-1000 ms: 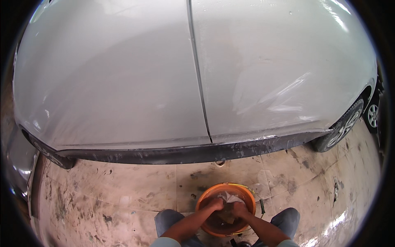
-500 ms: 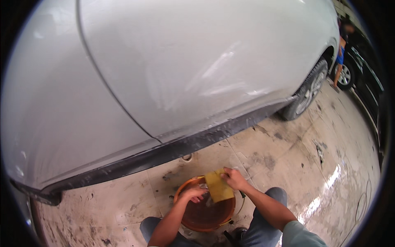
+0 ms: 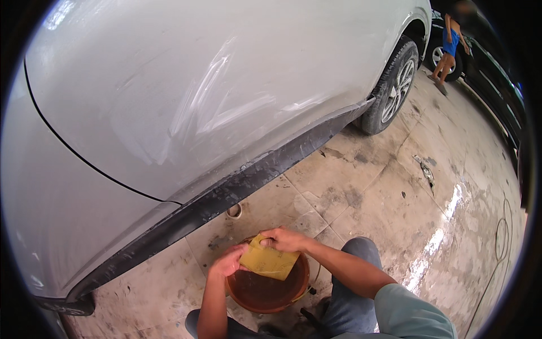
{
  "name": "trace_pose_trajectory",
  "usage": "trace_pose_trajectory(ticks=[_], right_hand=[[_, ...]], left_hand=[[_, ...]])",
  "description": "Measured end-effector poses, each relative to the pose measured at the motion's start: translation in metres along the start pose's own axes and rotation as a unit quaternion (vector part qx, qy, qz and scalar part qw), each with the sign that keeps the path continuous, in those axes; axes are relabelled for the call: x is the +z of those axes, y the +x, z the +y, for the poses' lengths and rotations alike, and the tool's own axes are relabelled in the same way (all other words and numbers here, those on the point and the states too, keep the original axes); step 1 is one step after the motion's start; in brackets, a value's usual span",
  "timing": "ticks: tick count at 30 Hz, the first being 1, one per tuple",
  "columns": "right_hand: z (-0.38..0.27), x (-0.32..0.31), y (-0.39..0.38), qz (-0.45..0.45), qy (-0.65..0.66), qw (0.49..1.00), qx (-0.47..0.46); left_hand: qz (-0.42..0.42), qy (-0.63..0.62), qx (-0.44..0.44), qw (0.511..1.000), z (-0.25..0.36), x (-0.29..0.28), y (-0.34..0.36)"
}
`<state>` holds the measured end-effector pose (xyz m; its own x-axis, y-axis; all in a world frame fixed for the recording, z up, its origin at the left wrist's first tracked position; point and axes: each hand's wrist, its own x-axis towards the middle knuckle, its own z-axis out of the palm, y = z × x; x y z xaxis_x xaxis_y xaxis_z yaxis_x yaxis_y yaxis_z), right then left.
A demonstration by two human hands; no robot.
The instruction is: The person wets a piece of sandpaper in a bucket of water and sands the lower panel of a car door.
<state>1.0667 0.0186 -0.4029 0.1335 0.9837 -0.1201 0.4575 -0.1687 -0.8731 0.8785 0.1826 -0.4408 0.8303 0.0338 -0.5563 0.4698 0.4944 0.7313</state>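
A yellow sheet of sandpaper [image 3: 272,262] is stretched at a tilt over an orange basin [image 3: 265,309] of murky water. My right hand [image 3: 287,239] pinches its upper edge with the thumb over the face. At the sheet's left edge, my left hand [image 3: 227,262] is closed on it, some fingertips hidden behind. Beyond the basin stands a light silver car [image 3: 186,96], with whitish smears on its panel above a dark sill [image 3: 243,175].
A small white cup-like ring [image 3: 234,211] lies by the sill. The car's wheel [image 3: 392,87] is at the upper right, with a person [image 3: 450,45] beside a black car [image 3: 488,79] farther off. A thin hose [image 3: 499,240] curls on the stained tiled floor at right.
The sandpaper has moved left in view and tilted, and my left hand has gone from beside it to gripping its edge. The view has shifted; the distant person now stands more upright.
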Motion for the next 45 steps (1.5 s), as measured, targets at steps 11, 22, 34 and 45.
trace_pose_trajectory(ticks=[11, 22, 34, 45], right_hand=[[0.019, -0.01, 0.004, 0.108, -0.059, 0.992, 0.017], [0.01, -0.004, -0.003, 0.109, 0.331, 0.935, 0.072], [0.012, -0.025, -0.004, 0.059, 0.199, 0.977, 0.053], [0.023, -0.016, 0.0, 0.217, 0.567, 0.773, 0.185]], left_hand=[[-0.07, 0.019, -0.056, 0.996, 0.014, 0.035, -0.002], [0.033, -0.147, 0.162, 0.975, 0.009, 0.037, 0.006], [-0.038, -0.192, 0.088, 0.977, 0.003, 0.01, -0.001], [-0.003, -0.244, 0.128, 0.961, -0.011, 0.04, 0.019]])
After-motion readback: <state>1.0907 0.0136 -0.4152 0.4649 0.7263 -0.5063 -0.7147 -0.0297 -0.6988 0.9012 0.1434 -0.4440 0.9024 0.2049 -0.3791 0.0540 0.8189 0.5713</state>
